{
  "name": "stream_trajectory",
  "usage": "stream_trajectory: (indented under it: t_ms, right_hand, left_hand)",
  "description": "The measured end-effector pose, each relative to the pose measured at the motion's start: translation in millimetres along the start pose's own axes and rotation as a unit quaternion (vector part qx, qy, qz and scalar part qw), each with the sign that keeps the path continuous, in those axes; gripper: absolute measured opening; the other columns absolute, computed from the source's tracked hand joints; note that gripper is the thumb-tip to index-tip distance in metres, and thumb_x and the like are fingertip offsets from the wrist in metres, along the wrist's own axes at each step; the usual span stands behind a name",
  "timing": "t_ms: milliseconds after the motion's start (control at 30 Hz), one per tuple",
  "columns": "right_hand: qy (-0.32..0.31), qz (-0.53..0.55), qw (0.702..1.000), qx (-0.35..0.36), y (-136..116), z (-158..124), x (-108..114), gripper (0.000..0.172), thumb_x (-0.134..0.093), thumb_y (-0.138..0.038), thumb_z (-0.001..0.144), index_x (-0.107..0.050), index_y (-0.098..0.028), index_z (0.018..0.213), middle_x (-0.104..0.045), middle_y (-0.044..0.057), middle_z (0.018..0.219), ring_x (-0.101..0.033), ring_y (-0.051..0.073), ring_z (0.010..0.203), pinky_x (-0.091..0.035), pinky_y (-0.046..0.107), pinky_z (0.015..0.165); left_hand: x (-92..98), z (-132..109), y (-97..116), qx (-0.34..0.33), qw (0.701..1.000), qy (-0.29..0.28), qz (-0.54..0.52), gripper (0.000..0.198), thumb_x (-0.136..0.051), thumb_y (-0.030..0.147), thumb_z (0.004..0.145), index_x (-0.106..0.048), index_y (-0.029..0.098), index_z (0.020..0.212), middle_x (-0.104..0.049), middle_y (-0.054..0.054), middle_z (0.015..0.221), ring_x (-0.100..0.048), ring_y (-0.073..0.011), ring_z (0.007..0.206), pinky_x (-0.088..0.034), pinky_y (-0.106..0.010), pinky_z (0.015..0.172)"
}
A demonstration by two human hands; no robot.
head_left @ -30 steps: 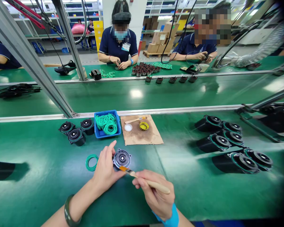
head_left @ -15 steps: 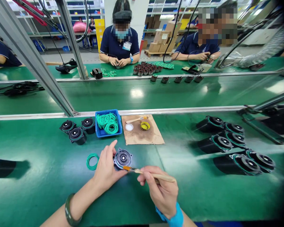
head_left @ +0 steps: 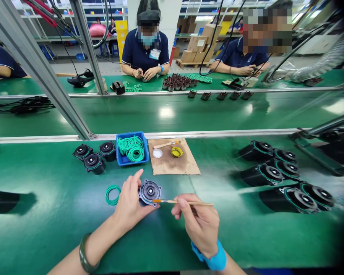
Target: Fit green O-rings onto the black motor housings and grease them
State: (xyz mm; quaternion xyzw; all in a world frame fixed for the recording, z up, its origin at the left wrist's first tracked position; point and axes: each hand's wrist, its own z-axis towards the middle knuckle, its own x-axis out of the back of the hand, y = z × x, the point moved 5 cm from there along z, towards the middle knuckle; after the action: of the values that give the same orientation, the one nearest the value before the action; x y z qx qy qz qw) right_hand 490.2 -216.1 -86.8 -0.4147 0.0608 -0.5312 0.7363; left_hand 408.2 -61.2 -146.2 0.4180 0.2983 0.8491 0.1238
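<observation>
You have a round, dark motor before you, its ringed face turned up, with a small bright centre and little lugs around the rim; your grip hides part of its side. You hold a brush with a pale wooden handle, nearly level, its orange bristles at the near edge of the motor's rim.

We cannot see the left flank of the round black housing, since the left hand covers it. The right hand hides part of the brush from us. The left edge cuts off a dark cylinder and a far worker. We cannot make out the small part under the middle worker's fingers, and the badge is too small for us to read.
</observation>
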Motion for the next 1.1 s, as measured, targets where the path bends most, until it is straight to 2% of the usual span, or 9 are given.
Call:
stream_trajectory:
  t_ms: [233,400,567,667,800,900,1000,1100]
  right_hand:
    - [-0.007,-0.053,0.998,0.030,5,11,9,0.016,-0.050,-0.001,0.089,-0.056,-0.015,0.083,-0.059,-0.005,0.069,-0.055,0.001,0.054,-0.046,0.011,0.051]
    - [-0.002,-0.051,0.998,0.045,5,6,13,0.018,-0.049,0.001,0.088,-0.057,-0.014,0.080,-0.059,-0.001,0.073,-0.057,0.003,0.059,-0.047,0.014,0.054]
    - [-0.026,0.017,0.996,0.082,-16,0,0,0.019,-0.048,0.001,0.087,-0.058,-0.015,0.092,-0.060,-0.002,0.070,-0.058,0.004,0.060,-0.050,0.016,0.059]
    - [-0.038,-0.006,0.994,0.107,-24,1,-12,0.018,-0.050,-0.001,0.087,-0.057,-0.015,0.095,-0.061,-0.002,0.068,-0.060,0.005,0.062,-0.052,0.016,0.065]
    - [-0.046,-0.054,0.990,0.124,-24,2,-14,0.013,-0.050,-0.001,0.087,-0.054,-0.014,0.085,-0.060,-0.002,0.066,-0.059,0.005,0.060,-0.049,0.015,0.060]
    - [-0.046,-0.089,0.987,0.123,-19,1,-3,0.013,-0.051,-0.001,0.087,-0.053,-0.014,0.084,-0.059,-0.002,0.066,-0.055,0.004,0.057,-0.047,0.015,0.056]
    - [0.015,-0.057,0.994,0.088,-11,-1,19,0.017,-0.049,0.000,0.088,-0.057,-0.013,0.094,-0.059,-0.001,0.069,-0.057,0.004,0.058,-0.048,0.015,0.055]
    - [0.129,0.030,0.989,0.073,-9,-4,49,0.020,-0.041,-0.003,0.093,-0.058,-0.011,0.099,-0.055,0.002,0.067,-0.058,0.008,0.062,-0.051,0.021,0.055]
  left_hand:
    - [-0.5,0,0,0.008,1.000,-0.003,-0.014,0.106,-0.086,0.032,0.061,-0.020,0.020,0.144,-0.048,-0.004,0.094,-0.051,-0.0173,0.084,-0.048,-0.032,0.076]
    - [-2.2,-2,-3,0.010,1.000,-0.005,-0.016,0.107,-0.086,0.034,0.062,-0.019,0.021,0.145,-0.048,-0.004,0.096,-0.050,-0.0175,0.085,-0.047,-0.032,0.077]
    - [-4.0,-3,-3,0.011,1.000,0.003,-0.001,0.111,-0.087,0.030,0.060,-0.017,0.021,0.146,-0.047,-0.004,0.097,-0.048,-0.0169,0.084,-0.046,-0.032,0.077]
    - [-3.9,-3,-1,0.000,1.000,0.011,0.003,0.108,-0.085,0.035,0.063,-0.019,0.020,0.146,-0.047,-0.004,0.095,-0.049,-0.0170,0.083,-0.046,-0.032,0.077]
    - [-2.9,-2,1,0.001,1.000,0.013,0.005,0.110,-0.087,0.033,0.060,-0.019,0.020,0.145,-0.047,-0.004,0.094,-0.050,-0.0167,0.081,-0.047,-0.032,0.074]
    - [-1.5,-2,-1,0.014,1.000,0.011,-0.002,0.112,-0.088,0.030,0.057,-0.019,0.022,0.144,-0.049,-0.003,0.095,-0.052,-0.0168,0.083,-0.049,-0.032,0.076]
    - [-0.7,-2,-2,0.019,0.999,0.004,-0.028,0.111,-0.088,0.029,0.057,-0.019,0.025,0.143,-0.053,-0.003,0.099,-0.055,-0.0168,0.086,-0.050,-0.031,0.077]
    - [-8.6,1,4,0.005,0.997,-0.029,-0.073,0.107,-0.085,0.023,0.061,-0.017,0.029,0.144,-0.056,-0.002,0.106,-0.058,-0.0165,0.090,-0.051,-0.031,0.081]
